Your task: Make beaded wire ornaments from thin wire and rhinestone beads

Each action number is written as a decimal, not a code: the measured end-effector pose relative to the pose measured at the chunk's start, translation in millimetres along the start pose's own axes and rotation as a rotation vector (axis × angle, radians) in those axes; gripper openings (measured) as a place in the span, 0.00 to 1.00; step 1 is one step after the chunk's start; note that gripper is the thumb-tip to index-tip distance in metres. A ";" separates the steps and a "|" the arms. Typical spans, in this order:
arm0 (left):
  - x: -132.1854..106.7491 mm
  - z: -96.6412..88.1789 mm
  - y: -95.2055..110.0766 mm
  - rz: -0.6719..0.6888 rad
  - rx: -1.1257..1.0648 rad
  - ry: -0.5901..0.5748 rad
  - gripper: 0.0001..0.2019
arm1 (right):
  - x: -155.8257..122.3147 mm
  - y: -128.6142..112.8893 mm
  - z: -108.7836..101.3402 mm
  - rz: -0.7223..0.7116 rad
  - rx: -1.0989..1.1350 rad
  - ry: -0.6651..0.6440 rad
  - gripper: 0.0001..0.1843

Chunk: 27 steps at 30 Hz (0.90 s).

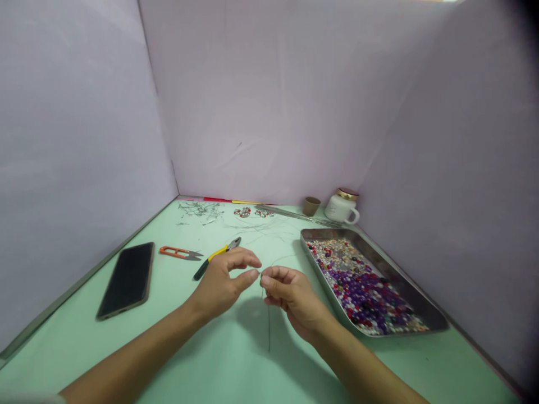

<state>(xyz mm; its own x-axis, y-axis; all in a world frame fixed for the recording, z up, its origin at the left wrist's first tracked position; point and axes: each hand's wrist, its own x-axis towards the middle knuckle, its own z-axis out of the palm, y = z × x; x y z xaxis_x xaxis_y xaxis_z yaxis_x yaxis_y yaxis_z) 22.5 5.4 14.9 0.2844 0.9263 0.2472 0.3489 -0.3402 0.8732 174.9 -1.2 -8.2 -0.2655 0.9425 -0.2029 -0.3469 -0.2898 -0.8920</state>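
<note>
My left hand [225, 280] and my right hand [290, 294] meet above the middle of the green table [181, 348]. Both pinch a thin grey wire [268, 325] at their fingertips; the wire hangs down from the pinch towards me. The left thumb and forefinger close on its top end, and the right fingers curl round it just beside them. Whether a bead sits at the pinch is too small to tell. A metal tray [421, 297] of mixed purple, red and white beads [362, 286] lies just right of my right hand.
Yellow-handled pliers [215, 257] and orange thread snips [179, 253] lie beyond my left hand. A black phone [127, 279] rests at the left. At the back are loose wire pieces [201, 211], small bead clusters [243, 212], long wires [295, 215], a brown cup [311, 206] and a white mug [342, 207]. Lilac walls enclose three sides.
</note>
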 end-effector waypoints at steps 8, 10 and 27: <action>2.3 1.8 3.6 -0.157 0.086 -0.024 0.07 | 4.3 4.7 -2.1 -0.034 -0.081 0.046 0.13; 2.7 1.7 2.7 -0.164 0.086 -0.041 0.06 | 4.7 5.3 -2.4 -0.050 -0.082 0.040 0.13; 6.7 1.7 -3.8 -0.315 -0.083 -0.093 0.05 | 3.8 10.8 0.9 -0.121 -0.103 0.037 0.12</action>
<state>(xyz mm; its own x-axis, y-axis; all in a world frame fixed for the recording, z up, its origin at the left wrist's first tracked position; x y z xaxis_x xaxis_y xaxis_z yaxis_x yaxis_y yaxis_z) 24.6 12.6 12.5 0.2558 0.9637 -0.0764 0.3596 -0.0215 0.9329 169.4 -0.9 -18.3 -0.1931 0.9755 -0.1049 -0.2794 -0.1572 -0.9472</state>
